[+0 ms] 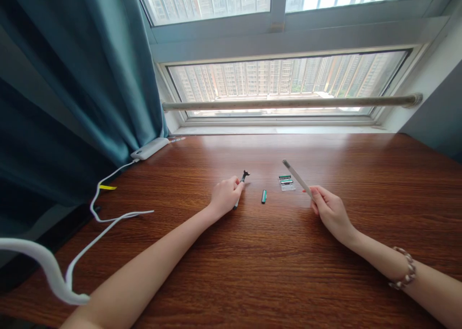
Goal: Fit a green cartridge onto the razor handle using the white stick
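Observation:
My left hand point(225, 196) is closed around a razor handle point(243, 177), whose dark head end points away from me with no blade cartridge seen on it. On the table just to its right lies a loose green-and-black razor cartridge point(264, 196). Farther right, a clear plastic tray point(288, 187) holds two more green cartridges point(285, 178). My right hand point(330, 211) grips a slim pale brush point(299, 179) by its near end. Its grey tip slants up and left, above the tray's right side; the tip's details are too small to tell.
A brown wood-grain table point(231, 281) reaches to the window sill. At left, a white power strip point(149, 148) lies by the blue curtain point(119, 69), with a white cable point(96, 199). A thick white curved tube point(46, 266) stands near my left forearm. A rail point(288, 104) crosses the window.

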{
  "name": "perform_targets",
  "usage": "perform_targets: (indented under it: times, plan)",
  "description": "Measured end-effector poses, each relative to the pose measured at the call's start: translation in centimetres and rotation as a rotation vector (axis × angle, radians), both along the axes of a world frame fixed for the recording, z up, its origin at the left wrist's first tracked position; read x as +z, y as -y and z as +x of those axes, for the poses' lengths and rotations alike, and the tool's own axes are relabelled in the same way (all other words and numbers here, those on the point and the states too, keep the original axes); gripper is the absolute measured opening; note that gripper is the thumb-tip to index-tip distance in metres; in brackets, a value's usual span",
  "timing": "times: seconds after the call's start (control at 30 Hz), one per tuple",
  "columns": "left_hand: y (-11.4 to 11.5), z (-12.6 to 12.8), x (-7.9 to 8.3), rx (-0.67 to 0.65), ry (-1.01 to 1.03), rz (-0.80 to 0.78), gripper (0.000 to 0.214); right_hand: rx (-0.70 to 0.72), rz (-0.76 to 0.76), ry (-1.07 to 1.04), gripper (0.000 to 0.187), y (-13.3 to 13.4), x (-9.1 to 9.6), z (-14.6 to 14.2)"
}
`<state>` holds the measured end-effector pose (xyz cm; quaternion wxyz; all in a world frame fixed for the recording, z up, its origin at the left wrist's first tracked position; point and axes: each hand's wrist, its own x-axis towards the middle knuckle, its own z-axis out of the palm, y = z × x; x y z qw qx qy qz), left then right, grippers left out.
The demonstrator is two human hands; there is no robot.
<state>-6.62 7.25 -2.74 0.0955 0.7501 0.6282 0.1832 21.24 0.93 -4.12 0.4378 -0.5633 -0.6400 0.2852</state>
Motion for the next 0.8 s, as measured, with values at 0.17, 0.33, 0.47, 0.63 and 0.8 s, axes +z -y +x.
perform_targets:
  times: [0.17, 0.33, 0.47, 0.63, 0.8]
  plan:
    - [-0.2, 0.0, -0.3, 0.006, -0.094, 0.001, 0.032, 0.034, -0.002, -0.097, 0.036, -0.3, -0.2, -0.2]
    - [-0.3, 0.1, -0.7, -0.008, -0.130, 0.007, 0.033, 0.094, -0.052, -0.129, 0.034, 0.6, -0.6, -0.9]
    - [-0.2, 0.1, -0.6, 0.005, -0.110, 0.027, 0.033, 0.193, -0.091, -0.169, 0.032, 1.5, -0.2, -1.8]
    - [1.3, 0.7, 1.0, 0.025, 0.030, 0.114, 0.045, 0.247, -0.198, -0.281, 0.030, 2.4, 0.5, -4.1]
    - [4.8, 3.3, 1.8, -0.349, 0.795, -0.253, 0.042, 0.377, -0.218, -0.268, 0.025, 3.8, 1.3, -8.5]
